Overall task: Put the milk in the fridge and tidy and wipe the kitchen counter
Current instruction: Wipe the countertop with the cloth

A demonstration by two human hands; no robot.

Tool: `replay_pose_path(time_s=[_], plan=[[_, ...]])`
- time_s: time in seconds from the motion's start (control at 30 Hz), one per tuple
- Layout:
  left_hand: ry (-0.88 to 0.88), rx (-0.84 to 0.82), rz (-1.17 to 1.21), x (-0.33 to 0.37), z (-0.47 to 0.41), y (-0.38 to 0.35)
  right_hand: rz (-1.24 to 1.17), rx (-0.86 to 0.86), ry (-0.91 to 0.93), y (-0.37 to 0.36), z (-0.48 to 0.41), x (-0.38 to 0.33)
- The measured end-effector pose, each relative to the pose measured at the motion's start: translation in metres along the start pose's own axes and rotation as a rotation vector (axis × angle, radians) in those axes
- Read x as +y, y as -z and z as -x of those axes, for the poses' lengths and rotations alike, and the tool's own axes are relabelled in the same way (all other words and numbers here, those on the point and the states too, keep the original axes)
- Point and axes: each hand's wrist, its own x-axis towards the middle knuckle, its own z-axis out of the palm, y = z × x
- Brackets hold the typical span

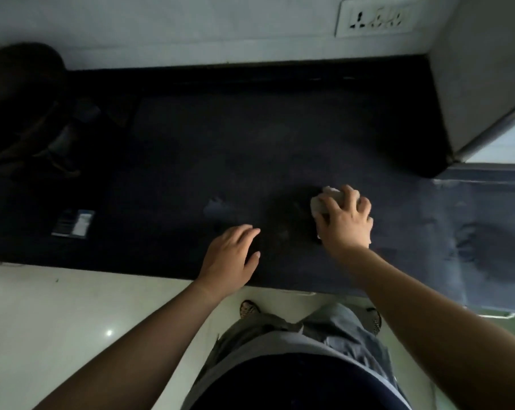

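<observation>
A dark kitchen counter [220, 137] runs across the view in dim light. My right hand [346, 221] presses a crumpled pale cloth [324, 201] onto the counter near its front, fingers curled over it. My left hand [231, 255] lies palm down on the counter near the front edge, to the left of the cloth, holding nothing. No milk is in view.
A small dark packet with a white label [73, 223] lies on the counter at the left. Dark, indistinct objects [22, 108] stand at the back left. A wall socket [374, 17] sits above the counter. A grey cabinet or appliance side [481, 84] rises at the right.
</observation>
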Motion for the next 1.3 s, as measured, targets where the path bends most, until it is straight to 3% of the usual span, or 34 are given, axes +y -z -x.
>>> replay_pose_path(time_s=[0.27, 0.53, 0.63, 0.8, 0.97, 1.13, 1.3], plan=[[-0.042, -0.087, -0.137, -0.051, 0.012, -0.016, 0.057, 0.051, 0.014, -0.030, 0.058, -0.018], [-0.031, -0.060, -0.136, -0.050, 0.016, -0.027, 0.037, 0.084, -0.129, -0.022, -0.010, -0.026], [-0.027, -0.075, -0.135, -0.048, 0.017, -0.028, 0.042, 0.040, -0.043, -0.026, -0.022, -0.043], [0.007, -0.081, -0.089, -0.043, 0.018, -0.024, 0.078, -0.054, 0.291, -0.035, 0.027, -0.040], [0.028, -0.083, -0.096, -0.042, 0.018, -0.025, 0.040, -0.041, 0.290, -0.024, 0.028, -0.006], [0.061, -0.086, -0.108, -0.035, 0.018, -0.023, 0.009, 0.004, 0.099, -0.022, -0.017, -0.025], [0.115, -0.043, -0.037, -0.027, 0.019, -0.019, 0.020, -0.055, 0.426, -0.040, 0.014, -0.043]])
